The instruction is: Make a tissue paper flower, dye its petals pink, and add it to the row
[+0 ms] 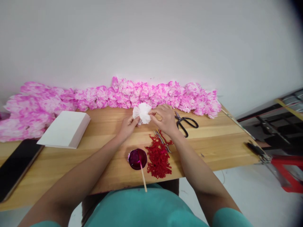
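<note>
A white tissue-paper flower [142,113] with ruffled petals is up between my two hands, over the middle of the table. My left hand [129,126] pinches its lower left edge between thumb and fingers. On the other side, my right hand [164,119] has thumb and forefinger closed on a petal at its right edge. Below my hands stands a small bowl of dark magenta dye [136,158], with a wooden stick [143,178] leaning out toward me. Beside the bowl lies a heap of red yarn pieces [159,159], with a few thin wires [163,138] on top.
Pink-and-white paper flowers [99,96] line the back of the table [213,142] against the wall. Black-handled scissors [183,121] lie right of my right hand. At left are a white paper stack [65,129] and a phone [17,167]. A red stool [287,171] stands at right.
</note>
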Demonstrator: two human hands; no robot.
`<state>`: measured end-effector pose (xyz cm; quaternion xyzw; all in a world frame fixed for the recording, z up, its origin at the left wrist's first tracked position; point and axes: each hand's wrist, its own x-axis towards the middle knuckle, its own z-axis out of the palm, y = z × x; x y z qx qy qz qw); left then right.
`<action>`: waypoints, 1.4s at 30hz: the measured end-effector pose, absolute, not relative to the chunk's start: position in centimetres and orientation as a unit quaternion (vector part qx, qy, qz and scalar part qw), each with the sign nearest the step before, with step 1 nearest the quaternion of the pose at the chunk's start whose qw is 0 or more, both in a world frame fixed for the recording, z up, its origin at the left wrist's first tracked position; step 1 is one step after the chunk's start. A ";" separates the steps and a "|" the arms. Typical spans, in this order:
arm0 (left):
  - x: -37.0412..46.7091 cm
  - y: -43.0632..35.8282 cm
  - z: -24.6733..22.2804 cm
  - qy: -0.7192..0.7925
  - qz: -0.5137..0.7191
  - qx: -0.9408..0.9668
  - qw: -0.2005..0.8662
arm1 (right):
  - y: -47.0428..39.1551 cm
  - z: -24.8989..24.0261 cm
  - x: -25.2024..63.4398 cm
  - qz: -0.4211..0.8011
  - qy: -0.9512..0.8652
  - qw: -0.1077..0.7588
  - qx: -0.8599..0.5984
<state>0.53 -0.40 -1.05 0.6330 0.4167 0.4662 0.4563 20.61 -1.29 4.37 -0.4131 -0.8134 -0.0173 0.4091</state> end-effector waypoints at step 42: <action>0.6 -1.8 1.0 0.394 0.391 0.722 0.413 | -0.9 3.5 20.6 -0.039 -0.880 0.268 -0.390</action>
